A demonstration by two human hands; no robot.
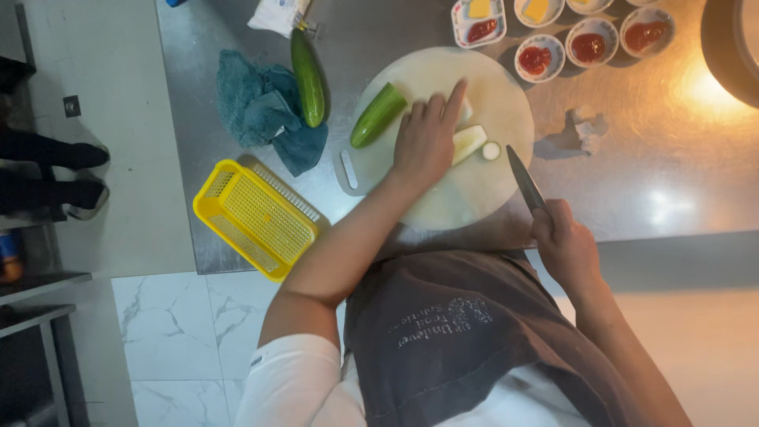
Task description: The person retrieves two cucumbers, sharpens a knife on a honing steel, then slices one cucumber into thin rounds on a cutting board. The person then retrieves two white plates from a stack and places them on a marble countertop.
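My left hand [427, 138] rests on a round white cutting board [474, 202], fingers spread over a cut cucumber piece [468, 144]. Beside that piece lies a small round end slice [491, 150]. A green cucumber half [378, 115] lies on the board just left of my hand. Down at the board's right edge, my right hand [563, 245] grips a knife [523, 180], its blade pointing up toward the slice. A whole cucumber [308, 77] lies off the board on the steel counter.
A teal cloth [265, 107] lies left of the board, a yellow mesh basket [254, 217] at the counter's front edge. Several small bowls of red sauce [589, 43] and a tray [477, 22] stand at the back right. A crumpled tissue [589, 130] lies nearby.
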